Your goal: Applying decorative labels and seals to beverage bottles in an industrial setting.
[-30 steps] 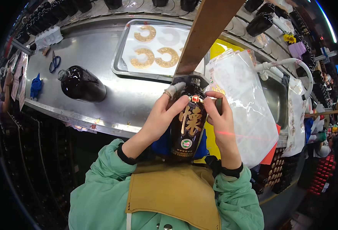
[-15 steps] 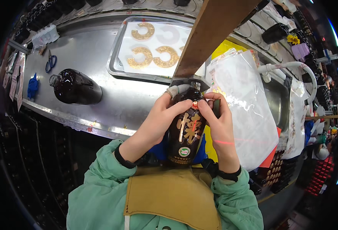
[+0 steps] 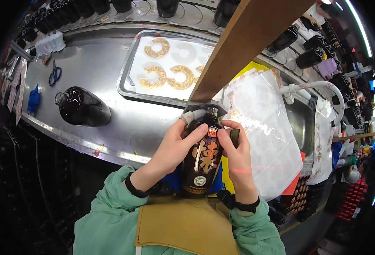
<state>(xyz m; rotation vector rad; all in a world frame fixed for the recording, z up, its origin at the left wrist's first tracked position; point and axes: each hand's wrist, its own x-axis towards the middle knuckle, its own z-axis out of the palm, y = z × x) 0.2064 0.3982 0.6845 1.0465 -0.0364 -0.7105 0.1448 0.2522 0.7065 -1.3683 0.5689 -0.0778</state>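
Observation:
A dark glossy bottle (image 3: 199, 172) with gold lettering and a round green-and-white emblem stands before me, tilted, its neck beside a wooden post. My left hand (image 3: 174, 144) holds its shoulder from the left, with a white cover on a finger. From the right my right hand (image 3: 239, 155) grips the same shoulder. Both thumbs lie close to a small red label (image 3: 212, 132) below the neck. A dark green piece (image 3: 234, 137) shows by the right fingers; its kind I cannot make out. The fingers behind the bottle are hidden.
A second dark bottle (image 3: 85, 107) stands on the steel table, near blue-handled scissors (image 3: 55, 74). A metal tray (image 3: 120, 80) holds gold C-shaped labels. The wooden post (image 3: 234, 46) rises ahead. White sheets (image 3: 264, 140) lie at right, before a sink (image 3: 300, 127) with a hose.
The thumbs have drawn slightly apart, leaving more of the red label showing. Both hands still hold the bottle. The whole view has shifted a little, with more dark bottles visible along the far edge.

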